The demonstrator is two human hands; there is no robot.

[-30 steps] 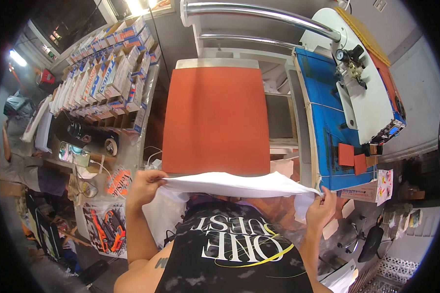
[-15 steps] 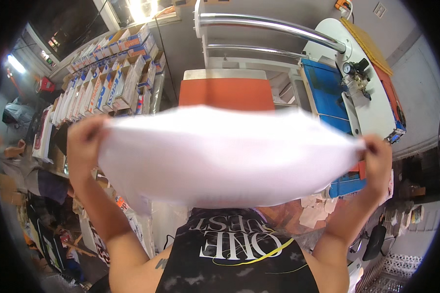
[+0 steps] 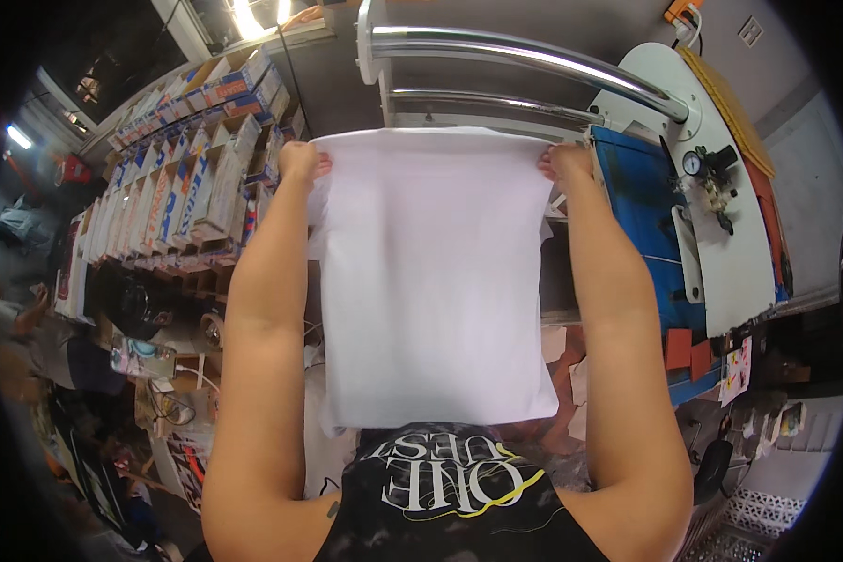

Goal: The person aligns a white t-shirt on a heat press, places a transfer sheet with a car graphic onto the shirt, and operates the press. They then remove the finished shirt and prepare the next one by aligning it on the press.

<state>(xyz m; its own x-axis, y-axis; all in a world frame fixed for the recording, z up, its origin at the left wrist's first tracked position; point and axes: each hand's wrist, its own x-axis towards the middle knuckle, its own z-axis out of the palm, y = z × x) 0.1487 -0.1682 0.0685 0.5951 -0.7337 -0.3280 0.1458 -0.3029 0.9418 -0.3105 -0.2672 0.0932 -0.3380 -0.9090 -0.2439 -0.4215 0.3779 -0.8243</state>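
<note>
A white cloth (image 3: 431, 281) lies stretched over the pad in the middle, hiding its orange surface. My left hand (image 3: 302, 161) grips its far left corner with curled fingers. My right hand (image 3: 562, 163) holds the far right corner the same way. Both forearms reach up along the sides of the cloth, whose near edge hangs just above my black printed top (image 3: 450, 506).
Chrome rails (image 3: 525, 51) cross behind the pad. A white press head with gauge (image 3: 712, 187) and a blue board (image 3: 628, 234) stand right. Boxes of paper sleeves (image 3: 178, 187) fill the left table. Beyond it, a person's hand (image 3: 37, 295) shows at far left.
The cloth rose from the pad's front edge, spread in the air, and now covers the pad. My hands swung outward and up, then moved inward to the far corners.
</note>
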